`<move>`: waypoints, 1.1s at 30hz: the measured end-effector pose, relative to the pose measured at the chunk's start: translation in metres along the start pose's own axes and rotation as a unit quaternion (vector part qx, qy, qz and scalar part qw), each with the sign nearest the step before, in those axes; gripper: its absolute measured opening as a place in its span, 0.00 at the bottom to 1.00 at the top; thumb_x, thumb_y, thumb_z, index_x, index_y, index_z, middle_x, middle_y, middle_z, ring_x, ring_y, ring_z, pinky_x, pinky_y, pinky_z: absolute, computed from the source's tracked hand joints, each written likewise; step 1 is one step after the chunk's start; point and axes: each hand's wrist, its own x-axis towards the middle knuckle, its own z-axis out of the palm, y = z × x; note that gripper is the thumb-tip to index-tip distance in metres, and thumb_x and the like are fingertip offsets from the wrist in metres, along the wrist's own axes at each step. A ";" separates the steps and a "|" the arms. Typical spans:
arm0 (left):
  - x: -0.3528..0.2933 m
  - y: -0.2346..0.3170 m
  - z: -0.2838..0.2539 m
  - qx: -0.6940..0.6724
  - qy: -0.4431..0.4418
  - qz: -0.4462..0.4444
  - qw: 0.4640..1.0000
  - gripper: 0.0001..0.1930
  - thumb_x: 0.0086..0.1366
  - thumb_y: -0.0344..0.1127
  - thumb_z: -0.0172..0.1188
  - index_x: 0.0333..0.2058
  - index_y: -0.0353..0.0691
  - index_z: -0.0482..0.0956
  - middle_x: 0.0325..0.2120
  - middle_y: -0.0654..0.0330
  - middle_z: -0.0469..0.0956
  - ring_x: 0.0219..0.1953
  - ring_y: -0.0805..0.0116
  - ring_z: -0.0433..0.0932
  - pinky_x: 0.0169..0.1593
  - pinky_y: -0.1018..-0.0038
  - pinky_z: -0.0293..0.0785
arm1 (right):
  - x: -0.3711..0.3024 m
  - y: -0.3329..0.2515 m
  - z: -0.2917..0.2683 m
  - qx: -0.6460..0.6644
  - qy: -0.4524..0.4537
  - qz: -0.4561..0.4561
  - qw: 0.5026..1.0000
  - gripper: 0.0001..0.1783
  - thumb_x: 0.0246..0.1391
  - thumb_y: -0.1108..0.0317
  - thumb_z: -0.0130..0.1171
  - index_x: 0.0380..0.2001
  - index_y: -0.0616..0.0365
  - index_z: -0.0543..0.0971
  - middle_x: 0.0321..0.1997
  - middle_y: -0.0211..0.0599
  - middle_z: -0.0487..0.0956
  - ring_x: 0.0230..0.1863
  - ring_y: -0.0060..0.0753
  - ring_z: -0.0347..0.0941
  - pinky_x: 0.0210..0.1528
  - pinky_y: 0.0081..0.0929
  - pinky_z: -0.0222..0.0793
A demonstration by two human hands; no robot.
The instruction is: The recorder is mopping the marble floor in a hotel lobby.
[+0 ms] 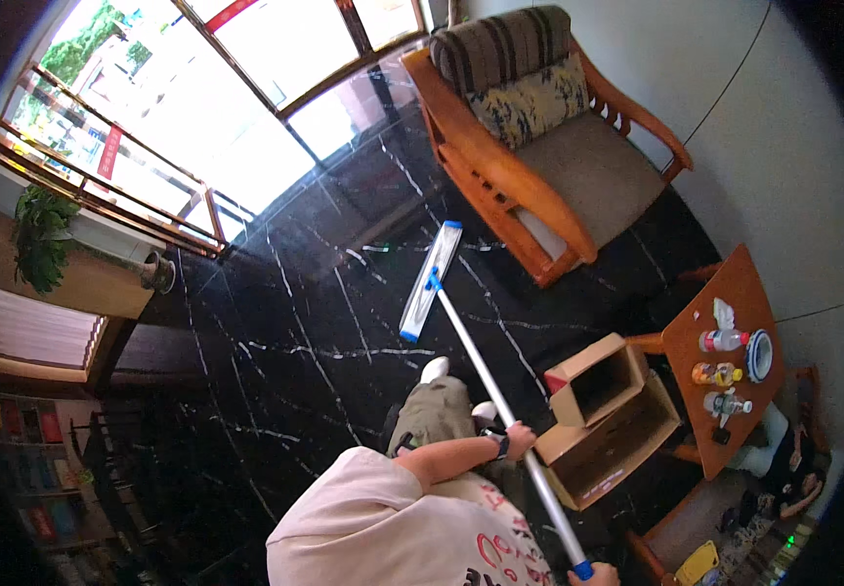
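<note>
A flat mop stretches across the black floor. Its long white-edged head (pixel 420 311) with blue ends lies on the floor beside the armchair, joined by a blue swivel to a silver pole (pixel 481 366). Partway down the pole, my left hand (pixel 520 440) is wrapped round it, a dark watch on the wrist. At the bottom edge of the view my right hand (pixel 598 574) grips the pole's blue end, partly cut off by the frame. My feet stand close behind the mop head, left of the pole.
A wooden armchair (pixel 588 166) with cushions stands ahead on the right. Open cardboard boxes (pixel 612 430) lie right of the pole, against a wooden table (pixel 696 342) bearing bottles. A person (pixel 798 479) sits beyond it. Glass doors (pixel 275 49) and a potted plant (pixel 41 234) are far left.
</note>
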 end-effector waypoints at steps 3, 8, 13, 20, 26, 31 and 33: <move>-0.001 -0.019 0.013 0.004 -0.011 -0.014 1.000 0.05 0.32 0.31 0.53 0.15 0.47 0.71 0.17 0.64 0.70 0.27 0.66 0.70 0.35 0.71 0.59 | 0.005 0.004 0.036 -0.195 0.056 -0.075 0.976 0.12 0.37 0.57 0.52 0.22 0.53 0.69 0.21 0.37 0.70 0.26 0.39 0.68 0.30 0.31 0.64; -0.022 -0.055 -0.010 0.089 0.013 -0.058 0.994 0.06 0.35 0.33 0.54 0.18 0.44 0.71 0.18 0.64 0.69 0.30 0.64 0.69 0.39 0.63 0.59 | 0.033 -0.029 0.063 -0.171 0.066 -0.113 0.977 0.16 0.34 0.58 0.55 0.24 0.58 0.69 0.23 0.42 0.70 0.28 0.41 0.67 0.31 0.32 0.61; -0.040 -0.133 -0.047 -0.078 0.164 -0.246 0.952 0.20 0.35 0.31 0.55 0.33 0.47 0.66 0.39 0.58 0.61 0.48 0.61 0.56 0.41 0.55 0.58 | 0.100 -0.128 0.050 -0.133 0.146 -0.194 0.961 0.13 0.33 0.60 0.56 0.15 0.60 0.72 0.20 0.43 0.72 0.24 0.42 0.69 0.28 0.32 0.65; -0.082 -0.252 -0.133 -0.025 0.185 -0.288 0.939 0.25 0.35 0.34 0.58 0.38 0.46 0.65 0.45 0.59 0.57 0.51 0.61 0.53 0.44 0.56 0.57 | 0.141 -0.301 0.030 -0.091 0.122 -0.246 0.957 0.11 0.33 0.63 0.56 0.18 0.61 0.74 0.21 0.44 0.73 0.25 0.41 0.71 0.28 0.32 0.67; -0.133 -0.318 -0.126 -0.008 0.133 -0.358 0.924 0.17 0.41 0.29 0.52 0.34 0.49 0.67 0.43 0.57 0.57 0.53 0.55 0.48 0.45 0.47 0.50 | 0.111 -0.369 0.088 -0.004 0.006 -0.196 0.981 0.16 0.37 0.57 0.53 0.23 0.61 0.71 0.24 0.46 0.72 0.29 0.46 0.69 0.32 0.37 0.65; -0.142 -0.289 -0.105 0.029 0.167 -0.165 0.972 0.12 0.29 0.29 0.56 0.20 0.44 0.70 0.31 0.62 0.65 0.52 0.55 0.49 0.47 0.44 0.38 | 0.076 -0.323 0.085 0.065 -0.039 -0.166 0.983 0.17 0.38 0.58 0.52 0.23 0.63 0.69 0.22 0.50 0.72 0.27 0.50 0.68 0.29 0.38 0.64; -0.134 -0.253 -0.102 -0.024 0.126 -0.089 0.988 0.08 0.31 0.30 0.56 0.17 0.45 0.71 0.25 0.64 0.67 0.44 0.62 0.60 0.49 0.47 0.38 | 0.061 -0.284 0.076 0.076 -0.049 -0.133 0.987 0.17 0.37 0.57 0.53 0.21 0.63 0.70 0.21 0.49 0.71 0.27 0.48 0.68 0.28 0.38 0.64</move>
